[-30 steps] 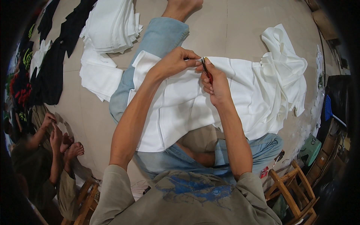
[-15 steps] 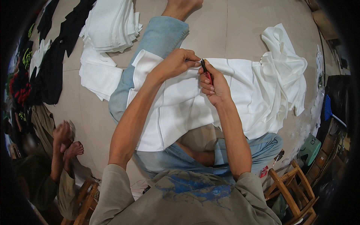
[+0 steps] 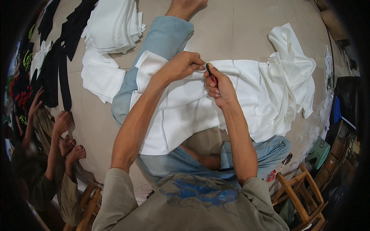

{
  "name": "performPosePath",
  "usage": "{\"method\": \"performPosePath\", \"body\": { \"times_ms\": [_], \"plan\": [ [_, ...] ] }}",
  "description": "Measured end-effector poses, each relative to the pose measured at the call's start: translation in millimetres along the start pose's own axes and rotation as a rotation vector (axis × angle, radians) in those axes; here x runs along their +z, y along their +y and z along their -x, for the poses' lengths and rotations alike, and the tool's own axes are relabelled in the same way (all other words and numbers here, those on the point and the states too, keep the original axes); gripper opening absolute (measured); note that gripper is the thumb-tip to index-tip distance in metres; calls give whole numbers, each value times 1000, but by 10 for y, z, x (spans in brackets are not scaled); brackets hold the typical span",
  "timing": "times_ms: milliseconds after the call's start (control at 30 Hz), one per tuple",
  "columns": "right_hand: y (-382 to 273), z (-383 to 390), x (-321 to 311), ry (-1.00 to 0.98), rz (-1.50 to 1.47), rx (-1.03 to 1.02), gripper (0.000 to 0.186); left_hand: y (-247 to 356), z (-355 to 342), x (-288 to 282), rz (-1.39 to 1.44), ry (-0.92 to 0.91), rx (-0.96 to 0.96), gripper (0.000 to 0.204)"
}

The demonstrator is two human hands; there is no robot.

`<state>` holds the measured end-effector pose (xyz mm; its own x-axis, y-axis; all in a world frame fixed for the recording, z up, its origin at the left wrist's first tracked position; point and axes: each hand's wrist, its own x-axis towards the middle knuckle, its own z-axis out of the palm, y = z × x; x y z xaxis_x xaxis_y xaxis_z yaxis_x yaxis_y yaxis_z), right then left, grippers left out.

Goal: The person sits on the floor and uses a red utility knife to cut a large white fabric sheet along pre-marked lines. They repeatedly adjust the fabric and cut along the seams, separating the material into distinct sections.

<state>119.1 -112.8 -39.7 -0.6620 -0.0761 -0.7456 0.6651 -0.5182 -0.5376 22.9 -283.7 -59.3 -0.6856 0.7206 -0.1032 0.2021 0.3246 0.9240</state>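
Note:
White fabric panels (image 3: 183,117) with stitched seams lie across my lap and over my outstretched leg. My left hand (image 3: 182,65) pinches the far edge of this fabric between thumb and fingers. Just right of it, my right hand (image 3: 223,90) is closed around small thread snips (image 3: 214,79) with dark blades and a red handle. The snips' tips point away from me and sit at the fabric edge, close to my left fingertips. Whether the blades touch a thread is too small to tell. More white cloth (image 3: 289,81) lies bunched to the right.
A stack of white fabric pieces (image 3: 113,29) stands on the tiled floor at the far left. Beside it, a co-worker's hand (image 3: 63,122) holds a black cloth strip (image 3: 64,82). Wooden stools (image 3: 296,192) stand near me, and a blue dustpan-like tool (image 3: 337,111) is at the right.
My hands stay at the fabric edge, with the snips shifted only slightly. At the left, the co-worker's hands have moved apart and up, and a black strip now hangs down to one of them.

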Motion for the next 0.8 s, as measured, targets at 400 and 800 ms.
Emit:
{"method": "performPosePath", "body": {
  "times_ms": [400,800],
  "plan": [
    [50,-1,-1,-4,-16,-12,40,-1,7,7,89,-19,-62,17],
    [28,30,-9,-86,-101,-42,41,49,17,-23,177,-47,-118,20]
  ]
}}
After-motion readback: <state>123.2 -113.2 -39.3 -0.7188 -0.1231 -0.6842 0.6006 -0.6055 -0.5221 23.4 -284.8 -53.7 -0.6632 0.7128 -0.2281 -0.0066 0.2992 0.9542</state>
